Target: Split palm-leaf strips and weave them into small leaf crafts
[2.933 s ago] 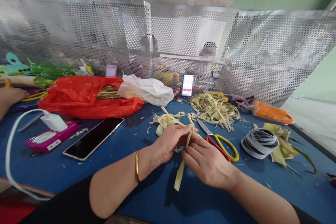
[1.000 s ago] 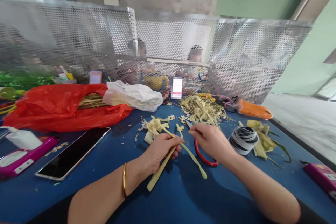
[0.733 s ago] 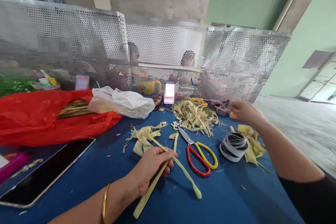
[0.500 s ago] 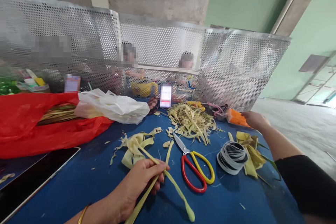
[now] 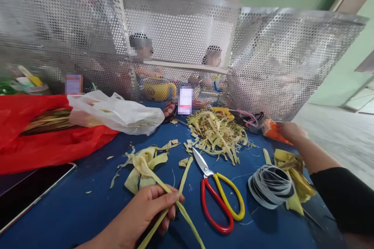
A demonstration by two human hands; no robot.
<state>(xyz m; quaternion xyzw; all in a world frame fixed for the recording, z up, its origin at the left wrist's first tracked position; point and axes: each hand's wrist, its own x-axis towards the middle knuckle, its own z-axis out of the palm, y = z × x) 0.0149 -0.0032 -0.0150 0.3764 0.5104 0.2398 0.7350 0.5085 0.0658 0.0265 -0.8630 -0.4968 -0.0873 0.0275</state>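
Note:
My left hand [image 5: 159, 205] pinches pale yellow-green husk strips [image 5: 185, 218] where they cross between thumb and fingers. From the grip, one strip leads up to a knotted bunch of husk [image 5: 146, 161] on the table. My right hand [image 5: 293, 134] reaches to the far right and is closed at the end of an orange packet [image 5: 273, 129]; its fingertips are hidden. Between the hands lie scissors [image 5: 214, 190] with one red and one yellow handle, blades partly apart. A roll of clear line [image 5: 270, 186] lies below my right forearm.
A heap of husk scraps [image 5: 217, 132] lies on the blue table [image 5: 102, 210]. A red bag [image 5: 58, 148], a white plastic bag [image 5: 117, 114] and a dark tablet-like device [image 5: 35, 190] are at left. Behind a perforated metal screen [image 5: 181, 19] sit other people.
The camera view has tilted down and shifted. My left hand keeps its pinch on the husk strips. My right hand stays at the orange packet, which now looks more bunched.

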